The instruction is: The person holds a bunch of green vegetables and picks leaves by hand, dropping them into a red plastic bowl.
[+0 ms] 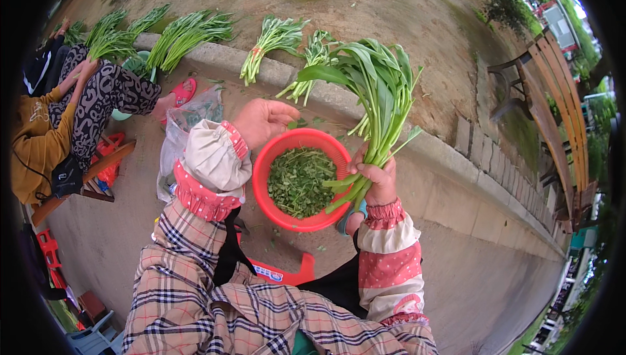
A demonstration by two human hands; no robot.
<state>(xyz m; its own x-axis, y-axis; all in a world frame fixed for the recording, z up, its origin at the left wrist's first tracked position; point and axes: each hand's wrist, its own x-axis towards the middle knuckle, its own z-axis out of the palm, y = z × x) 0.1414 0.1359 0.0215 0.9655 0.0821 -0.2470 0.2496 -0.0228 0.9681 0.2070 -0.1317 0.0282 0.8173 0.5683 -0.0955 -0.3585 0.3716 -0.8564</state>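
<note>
My right hand (376, 174) grips the stems of a bunch of leafy greens (379, 95), which look like water spinach. The leaves fan upward, and the cut stem ends point over the right rim of a red plastic basket (261, 198). Chopped green stems and leaves (301, 183) cover the inside of that basket, which stands between my feet. At its upper left, my left hand (261, 122) hovers with fingers loosely extended. A small leaf piece (292, 124) shows by its fingertips; whether they touch it cannot be made out.
Several bunches of greens (193, 37) lie along a concrete kerb (220, 59), one tied bunch (257, 54) among them. Left are a plastic bag (168, 159) and a seated person (44, 144) holding greens. A wooden bench (552, 110) stands right. Beneath me is a red stool (305, 269).
</note>
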